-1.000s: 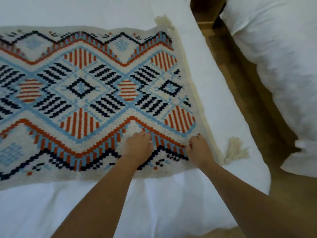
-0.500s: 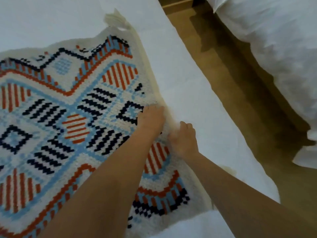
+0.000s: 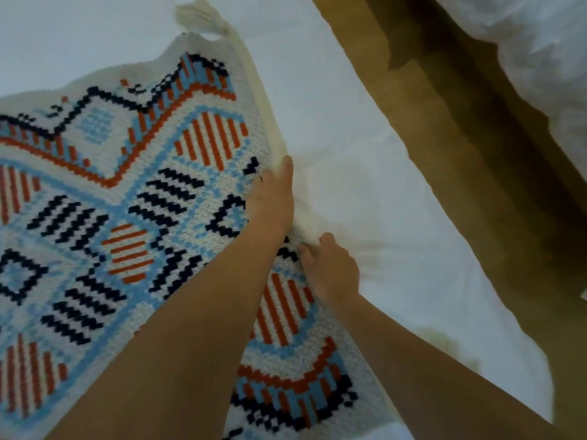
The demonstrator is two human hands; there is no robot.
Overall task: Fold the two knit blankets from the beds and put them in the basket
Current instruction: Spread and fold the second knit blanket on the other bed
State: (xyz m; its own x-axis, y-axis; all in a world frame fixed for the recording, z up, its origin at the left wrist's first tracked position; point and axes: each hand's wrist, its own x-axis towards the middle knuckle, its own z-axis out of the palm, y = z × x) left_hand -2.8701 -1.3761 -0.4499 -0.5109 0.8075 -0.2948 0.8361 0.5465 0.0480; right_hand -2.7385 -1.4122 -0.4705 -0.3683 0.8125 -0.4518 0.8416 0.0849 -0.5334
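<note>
A knit blanket (image 3: 120, 217) with orange, light blue and dark navy geometric patterns on cream lies spread over the white bed (image 3: 365, 192). A cream tassel (image 3: 203, 19) sticks out at its far corner. My left hand (image 3: 273, 198) grips the blanket's right edge about midway along it, the thumb lying along the cream border. My right hand (image 3: 330, 268) pinches the same edge a little nearer to me, fingers curled into the bunched fabric. The edge is pulled up slightly between the two hands. No basket is in view.
A strip of brown wooden floor (image 3: 476, 154) runs along the right of the bed. Beyond it is a second bed with white bedding (image 3: 546, 68) hanging over its side. The near tassel shows faintly through the sheet edge at lower right.
Both hands moved from the blanket's near edge, by the corner, to the middle of its right edge and took hold there. The view swung so the blanket now runs diagonally.
</note>
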